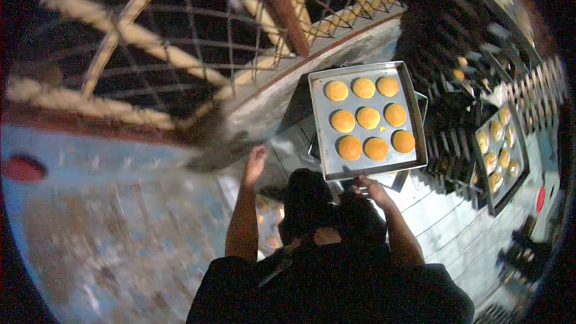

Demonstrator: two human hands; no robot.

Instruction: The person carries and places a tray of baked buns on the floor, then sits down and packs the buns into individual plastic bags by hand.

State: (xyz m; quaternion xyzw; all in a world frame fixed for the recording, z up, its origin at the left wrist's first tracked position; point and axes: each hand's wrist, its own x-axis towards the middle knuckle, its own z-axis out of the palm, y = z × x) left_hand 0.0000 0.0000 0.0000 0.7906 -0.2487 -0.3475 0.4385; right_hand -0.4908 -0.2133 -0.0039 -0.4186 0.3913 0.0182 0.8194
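The tray [360, 168] of nine buns [367, 117] sits ahead and slightly right, the right hand [372, 191] at its near rim, though whether it grips cannot be told, while the left hand [257, 161] is open, empty and apart from it. Good handling calls for a level tray, steadied on opposite rims so no bun slides. Around are pale floor tiles [420, 219], a worn blue wall [120, 204], a meshed window [162, 48] and, at right, another bun tray [511, 192].
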